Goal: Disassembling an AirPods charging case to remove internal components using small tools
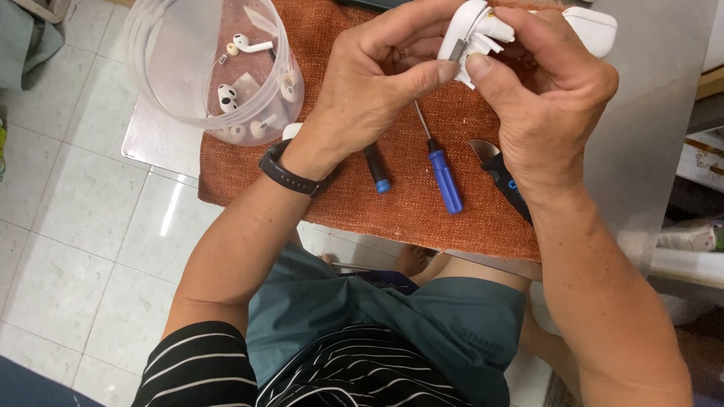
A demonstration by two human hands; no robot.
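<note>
From the head camera, both hands meet over the far edge of the rust-orange cloth [422, 196] on the table [641, 151]. The left hand [369, 83] and the right hand [550, 98] each have their grip closed on a white earbud case [483, 34], pinched between thumbs and fingertips. Its long axis runs roughly left to right, with the opened, broken end facing the person. Below it lie a blue screwdriver [441, 169], tip pointing away, and a black-handled tool [501, 177]. A clear tub [151, 68] at left holds loose white earbuds [249, 44].
</note>
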